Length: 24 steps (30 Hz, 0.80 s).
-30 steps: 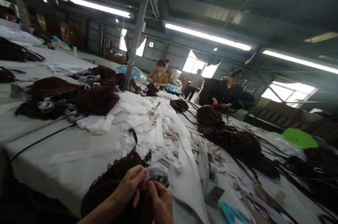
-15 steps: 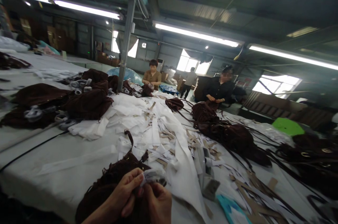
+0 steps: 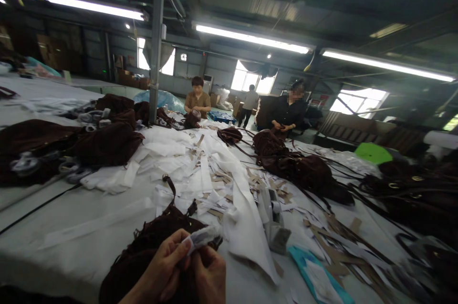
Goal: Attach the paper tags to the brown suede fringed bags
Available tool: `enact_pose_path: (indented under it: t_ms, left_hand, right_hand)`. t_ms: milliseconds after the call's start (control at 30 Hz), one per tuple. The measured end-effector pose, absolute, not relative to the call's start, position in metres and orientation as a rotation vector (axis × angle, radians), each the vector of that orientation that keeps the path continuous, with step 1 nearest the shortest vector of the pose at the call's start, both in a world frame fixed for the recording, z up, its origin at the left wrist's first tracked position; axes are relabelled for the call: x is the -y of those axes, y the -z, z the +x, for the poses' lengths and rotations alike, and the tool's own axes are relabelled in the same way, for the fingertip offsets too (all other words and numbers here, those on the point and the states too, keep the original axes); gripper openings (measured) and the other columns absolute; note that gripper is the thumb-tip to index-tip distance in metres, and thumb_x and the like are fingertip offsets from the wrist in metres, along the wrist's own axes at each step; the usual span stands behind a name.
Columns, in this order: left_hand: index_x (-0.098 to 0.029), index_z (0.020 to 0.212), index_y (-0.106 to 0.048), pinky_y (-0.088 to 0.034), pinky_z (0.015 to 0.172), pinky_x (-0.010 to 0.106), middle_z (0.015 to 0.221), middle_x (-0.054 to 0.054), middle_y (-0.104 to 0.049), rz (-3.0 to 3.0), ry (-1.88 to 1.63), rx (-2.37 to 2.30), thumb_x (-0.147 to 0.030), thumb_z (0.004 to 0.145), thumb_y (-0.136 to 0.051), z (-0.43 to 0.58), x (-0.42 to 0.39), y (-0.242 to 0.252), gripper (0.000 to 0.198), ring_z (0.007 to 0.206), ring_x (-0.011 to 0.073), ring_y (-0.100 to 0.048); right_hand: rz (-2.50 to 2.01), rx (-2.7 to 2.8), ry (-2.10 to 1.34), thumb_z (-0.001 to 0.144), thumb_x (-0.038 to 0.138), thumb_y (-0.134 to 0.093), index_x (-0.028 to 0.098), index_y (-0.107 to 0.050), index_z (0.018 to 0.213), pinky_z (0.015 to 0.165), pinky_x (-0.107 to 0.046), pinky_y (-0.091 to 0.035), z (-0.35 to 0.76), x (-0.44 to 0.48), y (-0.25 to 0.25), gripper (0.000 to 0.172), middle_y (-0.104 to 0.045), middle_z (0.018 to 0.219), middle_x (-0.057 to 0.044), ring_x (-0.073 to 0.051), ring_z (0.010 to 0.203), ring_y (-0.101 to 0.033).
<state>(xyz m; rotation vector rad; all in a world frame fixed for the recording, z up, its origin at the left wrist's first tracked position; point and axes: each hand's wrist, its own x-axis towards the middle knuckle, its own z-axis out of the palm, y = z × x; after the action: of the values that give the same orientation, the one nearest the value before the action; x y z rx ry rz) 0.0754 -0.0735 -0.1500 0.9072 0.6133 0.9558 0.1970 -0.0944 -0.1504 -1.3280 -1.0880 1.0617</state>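
Note:
At the bottom of the head view my left hand (image 3: 162, 268) and my right hand (image 3: 211, 277) meet over a dark brown suede bag (image 3: 153, 242) lying at the near edge of the white-covered table (image 3: 89, 227). Both hands pinch a small whitish wrapped piece (image 3: 202, 235) at the bag's top. The fingers of both hands are closed on it. The bag's strap (image 3: 171, 188) loops up behind the hands.
White paper strips (image 3: 200, 175) and brown card scraps (image 3: 265, 184) litter the table's middle. Piles of brown bags lie at the left (image 3: 103, 144) and right (image 3: 300, 170). A teal sheet (image 3: 315, 275) lies near right. Two people (image 3: 196, 101) (image 3: 288, 113) work at the far end; another stands behind.
The view has drifted, so everything sits further left and lower in the frame. My hands stay together on the whitish piece, which is now pulled a little more out above the fingers.

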Motion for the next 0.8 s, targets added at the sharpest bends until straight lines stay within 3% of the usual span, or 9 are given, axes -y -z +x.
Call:
enact_pose_path:
  t_ms: [267, 433, 567, 667, 733, 800]
  left_hand:
    - [-0.022, 0.092, -0.041, -0.019, 0.020, 0.011, 0.060, -0.009, -0.054, 1.025, -1.058, -0.813, -0.057, 0.085, -0.052, 0.082, 0.076, 0.155, 0.037, 0.019, 0.0020, -0.035]
    - [-0.025, 0.121, -0.030, -0.023, 0.023, 0.012, 0.049, -0.011, -0.054, 1.032, -1.163, -0.936, -0.057, 0.079, -0.059, 0.083, 0.081, 0.147, 0.060, 0.023, 0.0081, -0.043]
    - [-0.027, 0.133, -0.019, -0.022, 0.022, 0.012, 0.051, -0.009, -0.058, 0.934, -1.040, -0.766, -0.054, 0.081, -0.060, 0.081, 0.087, 0.144, 0.072, 0.021, 0.0065, -0.039]
    - [-0.026, 0.136, -0.021, -0.025, 0.022, 0.012, 0.058, -0.005, -0.063, 0.797, -0.839, -0.578, -0.048, 0.081, -0.063, 0.076, 0.084, 0.151, 0.072, 0.020, 0.0054, -0.038]
    - [-0.023, 0.134, -0.029, -0.025, 0.021, 0.012, 0.056, -0.004, -0.063, 0.687, -0.791, -0.481, -0.041, 0.081, -0.065, 0.069, 0.076, 0.157, 0.067, 0.019, 0.0051, -0.038]
    - [-0.019, 0.126, -0.040, -0.022, 0.021, 0.012, 0.057, -0.003, -0.064, 0.544, -0.860, -0.449, -0.036, 0.088, -0.057, 0.059, 0.064, 0.160, 0.045, 0.019, 0.0036, -0.036]
  right_hand:
    - [-1.302, 1.016, -1.087, 0.068, 0.052, -0.070, 0.013, -0.068, 0.064, 0.044, -0.021, -0.039, 0.196, 0.090, 0.147, 0.039, -0.062, 0.053, -0.002, -0.012, 0.048, -0.050]
    - [-1.001, 0.970, -1.509, 0.072, 0.058, -0.067, 0.011, -0.067, 0.089, 0.031, -0.016, -0.022, 0.196, 0.101, 0.152, 0.050, -0.047, 0.037, 0.006, -0.004, 0.029, -0.032]
    - [-0.738, 0.793, -1.752, 0.069, 0.059, -0.070, 0.012, -0.060, 0.105, 0.029, -0.014, -0.020, 0.196, 0.111, 0.157, 0.060, -0.042, 0.032, 0.011, -0.003, 0.024, -0.025]
    - [-0.659, 0.792, -1.893, 0.070, 0.060, -0.068, 0.013, -0.058, 0.104, 0.028, -0.013, -0.021, 0.197, 0.113, 0.155, 0.059, -0.045, 0.032, 0.010, -0.003, 0.023, -0.026]
    - [-0.672, 0.879, -1.937, 0.072, 0.059, -0.068, 0.010, -0.058, 0.104, 0.029, -0.013, -0.023, 0.197, 0.111, 0.151, 0.059, -0.054, 0.039, 0.005, -0.004, 0.025, -0.034]
    - [-0.717, 0.974, -1.926, 0.069, 0.060, -0.070, 0.009, -0.049, 0.120, 0.031, -0.013, -0.029, 0.200, 0.110, 0.147, 0.075, -0.063, 0.049, 0.001, -0.006, 0.030, -0.045]
